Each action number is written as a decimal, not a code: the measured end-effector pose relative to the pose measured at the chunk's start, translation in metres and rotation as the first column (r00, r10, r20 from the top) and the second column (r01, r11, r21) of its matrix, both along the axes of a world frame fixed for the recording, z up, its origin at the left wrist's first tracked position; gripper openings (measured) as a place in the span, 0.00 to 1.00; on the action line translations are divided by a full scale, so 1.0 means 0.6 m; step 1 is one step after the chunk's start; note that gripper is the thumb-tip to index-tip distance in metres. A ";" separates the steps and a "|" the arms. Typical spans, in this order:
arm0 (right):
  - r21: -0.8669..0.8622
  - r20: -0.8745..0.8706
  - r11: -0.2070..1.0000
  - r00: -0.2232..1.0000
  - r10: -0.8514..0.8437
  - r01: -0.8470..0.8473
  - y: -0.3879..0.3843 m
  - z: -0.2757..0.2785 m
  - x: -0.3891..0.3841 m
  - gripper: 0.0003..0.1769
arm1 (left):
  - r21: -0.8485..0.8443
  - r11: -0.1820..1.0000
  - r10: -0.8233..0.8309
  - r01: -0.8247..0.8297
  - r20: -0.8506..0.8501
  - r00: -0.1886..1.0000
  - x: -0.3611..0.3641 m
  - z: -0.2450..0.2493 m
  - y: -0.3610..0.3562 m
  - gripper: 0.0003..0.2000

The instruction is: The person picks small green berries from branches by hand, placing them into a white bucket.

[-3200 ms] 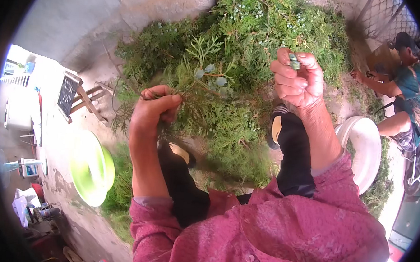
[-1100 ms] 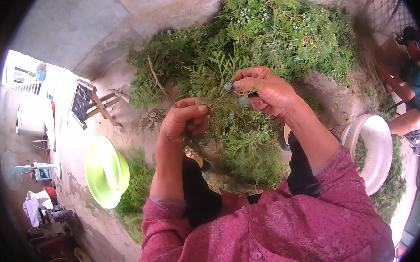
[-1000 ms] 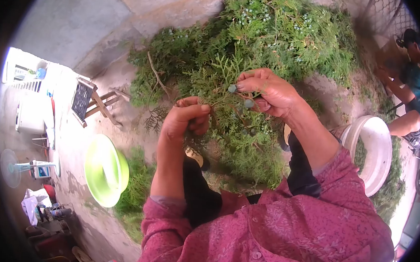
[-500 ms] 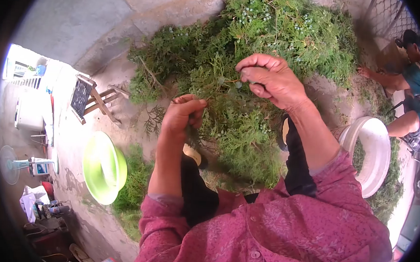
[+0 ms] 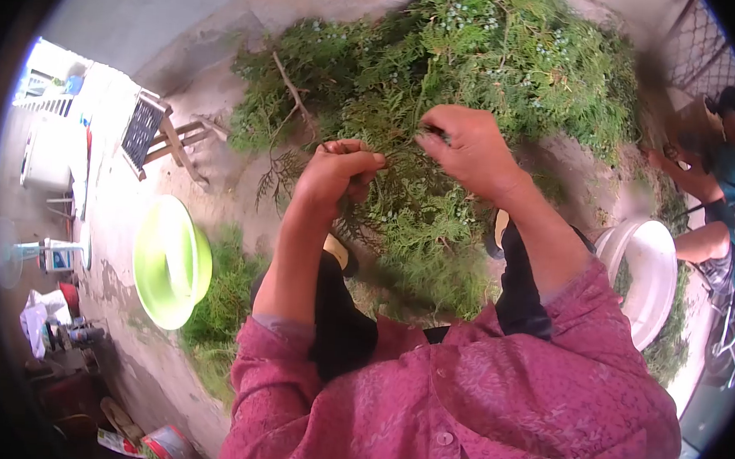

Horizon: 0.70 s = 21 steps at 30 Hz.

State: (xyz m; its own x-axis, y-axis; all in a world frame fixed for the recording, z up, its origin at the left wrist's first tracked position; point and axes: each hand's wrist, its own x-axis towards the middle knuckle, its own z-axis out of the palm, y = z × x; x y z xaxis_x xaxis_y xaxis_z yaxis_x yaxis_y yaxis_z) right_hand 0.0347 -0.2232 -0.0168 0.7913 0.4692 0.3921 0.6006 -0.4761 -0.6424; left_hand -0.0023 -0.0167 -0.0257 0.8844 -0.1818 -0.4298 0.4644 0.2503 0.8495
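Note:
My left hand [image 5: 334,178] is closed, thumb against the fingers, on an evergreen sprig [image 5: 353,227] whose scaly leaves hang out below the palm. Close by on the right, my right hand [image 5: 475,152] has its fingertips pinched together. Something small and dark greenish shows between them, too blurred to name. Beneath and beyond both hands spreads a big heap of cut evergreen branches [image 5: 550,81], dotted with pale bluish cones. A bare brown twig [image 5: 290,82] sticks up from the heap behind my left hand.
On the left stand a lime-green basin [image 5: 143,263] and a small folding stool [image 5: 146,131]. A white bucket [image 5: 662,282] is at my right. Past it, another person [image 5: 722,194] sits by the branches. More greenery [image 5: 218,301] lies beside the basin.
My right hand has turned knuckles-up and dropped slightly. My left hand has moved a little right and up, nearer to it. The view has shifted slightly.

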 end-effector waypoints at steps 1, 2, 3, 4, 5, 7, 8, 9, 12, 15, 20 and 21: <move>0.085 -0.160 0.996 0.987 0.018 -0.004 -0.002 0.002 0.000 0.08 | -0.004 1.000 0.013 -0.013 0.003 1.000 -0.002 0.003 0.005 0.12; 0.204 -0.242 0.979 0.967 0.077 -0.027 -0.004 0.000 0.004 0.08 | -0.012 1.000 0.008 -0.007 0.006 1.000 -0.002 0.008 0.007 0.12; 0.193 -0.230 0.981 0.970 0.083 -0.038 -0.009 0.015 0.005 0.08 | -0.022 1.000 -0.001 0.001 0.014 1.000 -0.001 0.013 0.007 0.12; 0.358 -0.573 0.926 0.811 0.117 0.120 -0.017 0.038 0.005 0.08 | -0.038 0.999 0.006 -0.005 0.030 1.000 0.001 0.015 0.009 0.12; 0.433 -0.815 0.841 0.540 0.212 0.325 -0.027 0.057 0.007 0.08 | -0.051 0.999 0.017 -0.015 0.028 0.999 0.003 0.014 0.014 0.12; 0.607 -0.747 0.720 0.550 0.373 0.336 -0.070 0.044 0.021 0.06 | -0.087 0.996 0.029 -0.024 0.053 0.998 0.006 0.024 0.019 0.11; 0.731 -0.670 0.560 0.567 0.479 0.391 -0.095 0.039 0.023 0.05 | -0.136 0.989 0.062 -0.055 0.049 0.997 0.005 0.031 0.020 0.10; 0.818 -0.574 0.378 0.587 0.570 0.433 -0.121 0.037 0.025 0.04 | -0.189 0.978 0.097 -0.087 0.042 0.994 0.007 0.038 0.023 0.10; 0.756 -0.646 0.293 0.739 0.191 0.585 -0.227 0.032 -0.020 0.06 | -0.321 0.945 0.102 -0.067 0.093 0.990 0.013 0.042 0.040 0.08; 0.567 -0.657 0.295 0.638 -0.402 0.769 -0.341 0.045 -0.110 0.06 | -0.349 0.933 0.124 -0.085 0.091 0.988 0.020 0.043 0.048 0.06; -0.487 0.385 0.169 0.384 -0.839 0.857 -0.689 -0.127 -0.274 0.25 | -0.319 0.945 0.125 -0.069 0.160 0.979 0.023 0.039 0.046 0.05; -0.627 0.227 0.129 0.338 -0.913 0.768 -0.642 -0.100 -0.309 0.30 | -0.294 0.953 0.133 -0.076 0.180 0.975 0.021 0.039 0.043 0.06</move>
